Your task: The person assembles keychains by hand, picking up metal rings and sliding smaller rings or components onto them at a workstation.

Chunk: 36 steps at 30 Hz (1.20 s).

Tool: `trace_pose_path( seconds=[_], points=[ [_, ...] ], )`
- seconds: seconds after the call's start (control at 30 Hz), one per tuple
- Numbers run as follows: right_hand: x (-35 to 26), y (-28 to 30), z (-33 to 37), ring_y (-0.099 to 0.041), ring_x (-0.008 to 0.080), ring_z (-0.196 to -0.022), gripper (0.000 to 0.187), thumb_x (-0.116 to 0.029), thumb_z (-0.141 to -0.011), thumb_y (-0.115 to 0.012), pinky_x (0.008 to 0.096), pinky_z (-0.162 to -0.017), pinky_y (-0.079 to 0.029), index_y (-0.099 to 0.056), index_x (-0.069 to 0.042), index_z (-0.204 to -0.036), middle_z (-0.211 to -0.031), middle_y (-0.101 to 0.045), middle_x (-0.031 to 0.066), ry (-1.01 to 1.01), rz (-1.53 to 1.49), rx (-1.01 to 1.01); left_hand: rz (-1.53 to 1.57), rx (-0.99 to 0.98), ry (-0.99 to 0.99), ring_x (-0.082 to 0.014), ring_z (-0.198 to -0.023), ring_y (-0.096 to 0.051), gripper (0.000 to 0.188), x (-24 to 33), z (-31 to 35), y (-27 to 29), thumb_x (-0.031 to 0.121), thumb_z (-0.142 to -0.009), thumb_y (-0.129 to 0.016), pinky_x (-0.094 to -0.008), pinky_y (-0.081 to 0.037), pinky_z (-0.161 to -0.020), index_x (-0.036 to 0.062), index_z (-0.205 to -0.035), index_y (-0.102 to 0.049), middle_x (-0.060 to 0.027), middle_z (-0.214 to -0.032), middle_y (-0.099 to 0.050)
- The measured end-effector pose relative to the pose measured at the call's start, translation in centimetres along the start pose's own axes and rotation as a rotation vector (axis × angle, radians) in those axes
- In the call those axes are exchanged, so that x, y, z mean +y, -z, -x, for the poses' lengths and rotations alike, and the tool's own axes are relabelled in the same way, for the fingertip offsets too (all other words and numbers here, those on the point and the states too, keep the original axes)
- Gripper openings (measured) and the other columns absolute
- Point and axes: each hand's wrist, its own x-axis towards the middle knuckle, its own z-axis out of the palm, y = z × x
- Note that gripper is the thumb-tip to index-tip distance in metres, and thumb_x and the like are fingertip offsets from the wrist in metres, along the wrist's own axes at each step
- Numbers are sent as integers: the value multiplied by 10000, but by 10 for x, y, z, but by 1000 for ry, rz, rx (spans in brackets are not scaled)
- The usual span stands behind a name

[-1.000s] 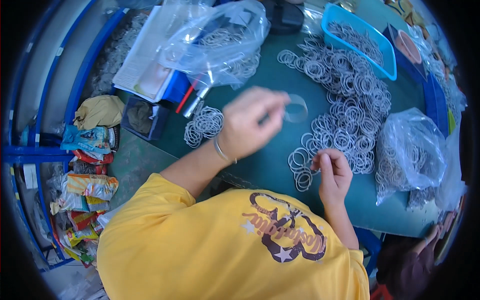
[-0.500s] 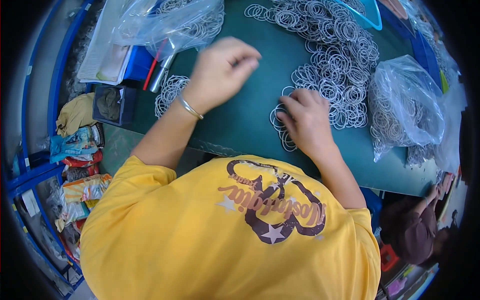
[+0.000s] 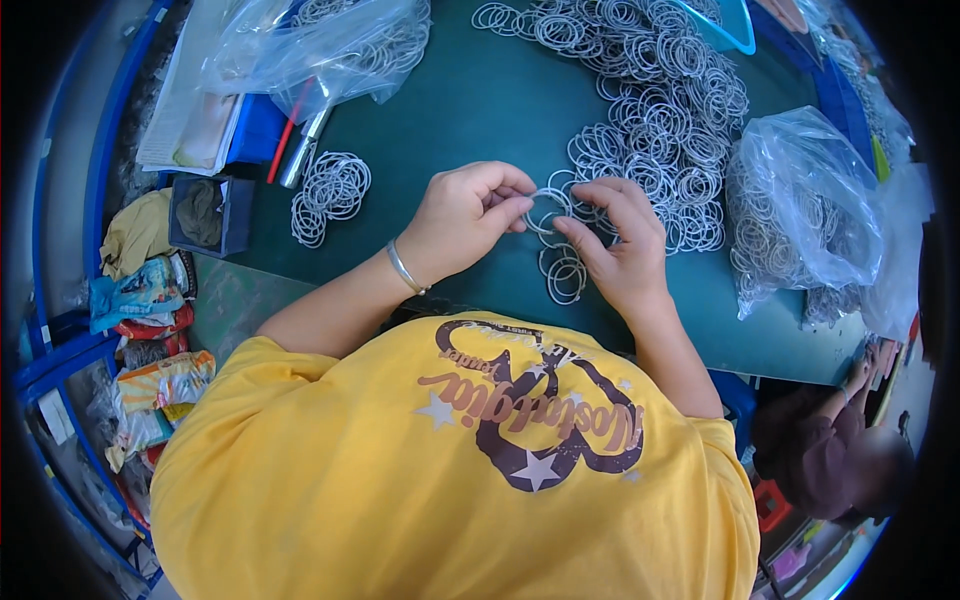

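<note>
Between my two hands is a thin grey metal ring (image 3: 550, 191), held a little above the green tabletop. My left hand (image 3: 465, 220), with a silver bangle at its wrist, pinches the ring's left side between thumb and fingertips. On the other side, the thumb and fingers of my right hand (image 3: 625, 240) close on its right edge. Whether one ring or more lies in that grip is hard to tell. Just below my fingers are a few loose rings (image 3: 563, 280). A large pile of such rings (image 3: 665, 140) spreads beyond my right hand, and a small heap (image 3: 330, 195) lies left of my left hand.
At the right stands a clear plastic bag of rings (image 3: 790, 215), with a light-blue tray (image 3: 742, 28) at the far right. Another bag (image 3: 370, 45), papers (image 3: 190, 130), a red pen (image 3: 283, 140) and a dark box (image 3: 235, 215) are left. A co-worker (image 3: 820, 450) sits lower right.
My left hand has come from the upper left, near the small heap, across to my right hand and now grips the ring. My right hand has lifted the ring from the table.
</note>
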Motion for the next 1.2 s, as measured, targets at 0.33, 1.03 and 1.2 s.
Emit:
trace_pose_path(
  seconds=[0.33,1.03,1.2],
  points=[
    [-8,4,5,-593,187,-646,201,-25,-707,-739,270,-582,-489,-620,-15,-869,-723,-609,75,-139,-78,-29,-127,42,-182,-133,-747,-679,102,4,2,-8,-20,-839,-603,-209,-534,-633,-33,-940,-595,-83,-844,-652],
    [-24,3,7,-584,173,-646,197,-23,-667,-773,260,-557,-468,-634,-13,-806,-754,-627,80,-53,-188,-74,-226,176,-420,-137,-664,-647,109,4,2,-14,-53,-735,-656,-219,-522,-578,6,-815,-611,-80,-785,-621],
    [-16,3,10,-588,183,-658,158,3,-688,-746,266,-560,-464,-646,-16,-808,-756,-627,85,-8,-144,-15,-254,192,-466,-145,-662,-638,139,3,3,-11,-70,-716,-661,-220,-518,-584,9,-820,-614,-75,-779,-618]
  ],
)
